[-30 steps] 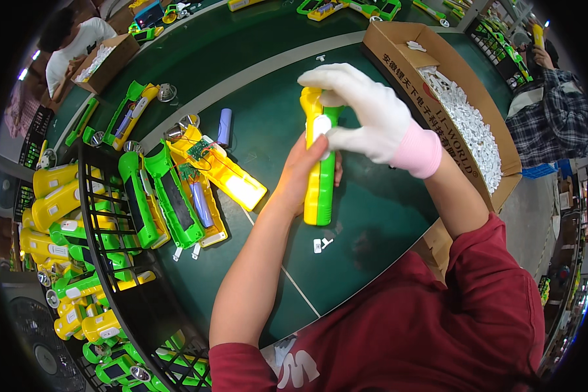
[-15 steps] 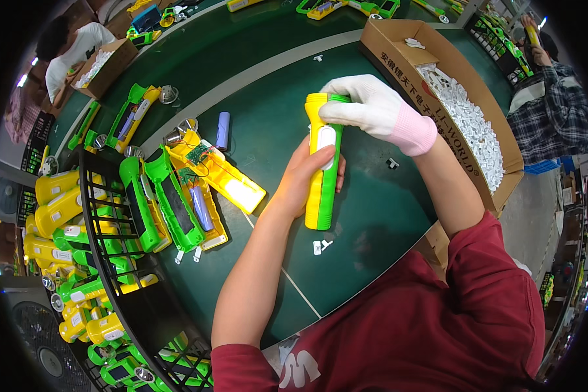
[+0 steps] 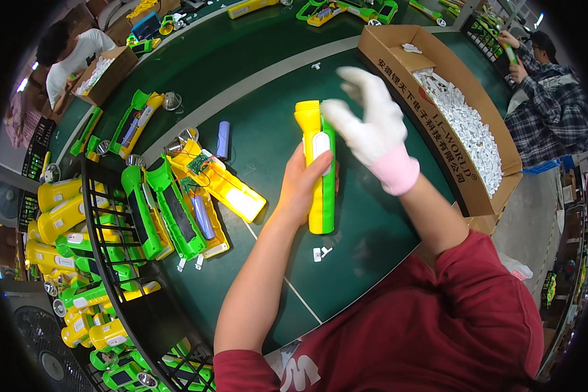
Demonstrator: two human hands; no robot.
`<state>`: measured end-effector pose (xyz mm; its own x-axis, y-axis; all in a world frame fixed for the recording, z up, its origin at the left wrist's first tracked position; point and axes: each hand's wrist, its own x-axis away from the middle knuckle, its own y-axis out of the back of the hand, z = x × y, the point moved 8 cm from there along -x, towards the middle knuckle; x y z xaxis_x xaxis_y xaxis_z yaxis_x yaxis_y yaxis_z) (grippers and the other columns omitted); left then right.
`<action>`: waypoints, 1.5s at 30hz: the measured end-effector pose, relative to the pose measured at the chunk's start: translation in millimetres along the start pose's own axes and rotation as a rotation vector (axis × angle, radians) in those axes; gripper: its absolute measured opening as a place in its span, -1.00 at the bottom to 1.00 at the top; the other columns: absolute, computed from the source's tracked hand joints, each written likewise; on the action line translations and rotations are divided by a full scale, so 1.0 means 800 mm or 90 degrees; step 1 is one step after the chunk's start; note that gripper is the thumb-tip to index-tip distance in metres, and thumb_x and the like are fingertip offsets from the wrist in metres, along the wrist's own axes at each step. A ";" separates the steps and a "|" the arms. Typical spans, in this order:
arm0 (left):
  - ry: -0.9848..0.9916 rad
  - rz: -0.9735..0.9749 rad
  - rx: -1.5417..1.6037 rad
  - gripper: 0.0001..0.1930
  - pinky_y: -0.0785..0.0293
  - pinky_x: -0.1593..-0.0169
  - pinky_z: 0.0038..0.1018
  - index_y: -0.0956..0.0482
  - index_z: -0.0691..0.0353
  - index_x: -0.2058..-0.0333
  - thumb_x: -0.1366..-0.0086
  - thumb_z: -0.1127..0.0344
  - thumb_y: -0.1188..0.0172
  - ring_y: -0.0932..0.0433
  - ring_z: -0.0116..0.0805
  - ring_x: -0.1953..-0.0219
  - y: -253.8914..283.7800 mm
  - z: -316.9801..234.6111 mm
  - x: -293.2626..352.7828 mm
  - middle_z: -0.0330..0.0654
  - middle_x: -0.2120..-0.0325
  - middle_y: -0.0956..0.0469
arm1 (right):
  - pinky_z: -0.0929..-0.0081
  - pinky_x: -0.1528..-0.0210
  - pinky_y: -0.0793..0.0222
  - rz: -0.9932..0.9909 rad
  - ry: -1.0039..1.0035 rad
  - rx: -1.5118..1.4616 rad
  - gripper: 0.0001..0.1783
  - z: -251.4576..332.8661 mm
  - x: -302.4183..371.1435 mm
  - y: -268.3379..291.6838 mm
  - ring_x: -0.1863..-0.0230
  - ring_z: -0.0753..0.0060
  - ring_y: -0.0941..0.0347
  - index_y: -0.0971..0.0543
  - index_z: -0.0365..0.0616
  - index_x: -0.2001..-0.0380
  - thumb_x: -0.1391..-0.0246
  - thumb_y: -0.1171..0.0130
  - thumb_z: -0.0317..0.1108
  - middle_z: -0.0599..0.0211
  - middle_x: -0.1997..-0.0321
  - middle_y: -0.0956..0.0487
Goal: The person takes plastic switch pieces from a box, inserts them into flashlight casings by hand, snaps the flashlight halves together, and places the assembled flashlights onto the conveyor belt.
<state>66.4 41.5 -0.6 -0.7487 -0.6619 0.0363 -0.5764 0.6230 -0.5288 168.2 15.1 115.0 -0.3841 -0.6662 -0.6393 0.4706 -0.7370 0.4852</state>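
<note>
My bare left hand [image 3: 305, 187] grips a yellow and green torch [image 3: 316, 166] by its body and holds it upright over the green table [image 3: 261, 78]. A white switch piece sits on the torch's front, under my thumb. My right hand [image 3: 371, 124], in a white glove with a pink cuff, hovers just right of the torch's head with its fingers spread, holding nothing.
Opened torch halves with batteries [image 3: 202, 189] lie left of my hands beside a black wire rack [image 3: 111, 261] stacked with yellow and green shells. A cardboard box of small white parts [image 3: 464, 124] stands at the right. Two small white pieces [image 3: 320, 252] lie below the torch. Other people work at the table's far corners.
My gloved right hand has let go of the torch's top and lifted away to the right with its fingers spread. The left hand keeps its hold on the torch.
</note>
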 end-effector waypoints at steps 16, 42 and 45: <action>-0.064 0.077 -0.352 -0.47 -0.33 0.06 -0.48 -0.28 0.27 0.04 -0.02 0.27 -0.26 -0.43 -0.40 0.16 -0.026 0.003 0.009 -0.19 0.22 -0.43 | 0.53 0.20 -0.39 0.187 -0.394 -0.554 -0.60 -0.028 0.042 -0.034 0.26 0.43 -0.50 -0.43 -0.25 0.22 0.11 -0.23 -0.24 0.20 0.32 -0.54; -0.068 0.122 -0.418 -0.40 -0.37 0.11 -0.46 -0.39 0.28 0.05 0.08 0.20 -0.34 -0.49 -0.37 0.25 -0.040 -0.007 0.012 -0.14 0.29 -0.52 | 0.23 -0.02 -0.29 0.564 -0.346 -0.986 -0.59 -0.037 0.026 -0.030 0.18 0.12 -0.43 -0.44 -0.46 0.22 -0.08 0.13 -0.25 0.02 0.21 -0.50; -0.057 0.157 -0.425 -0.44 -0.37 0.12 -0.47 -0.41 0.26 0.08 0.09 0.22 -0.34 -0.49 -0.40 0.26 -0.045 -0.007 0.014 -0.17 0.31 -0.53 | 0.17 -0.01 -0.26 0.587 -0.340 -1.072 -0.68 -0.025 0.021 -0.027 0.18 0.14 -0.40 -0.45 -0.32 0.33 0.03 -0.04 -0.24 0.08 0.24 -0.46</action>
<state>77.0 14.1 23.8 -0.8694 -0.4834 -0.1025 -0.4933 0.8615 0.1208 167.3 22.0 82.2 0.3636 -0.9087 -0.2049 0.6454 0.4043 -0.6481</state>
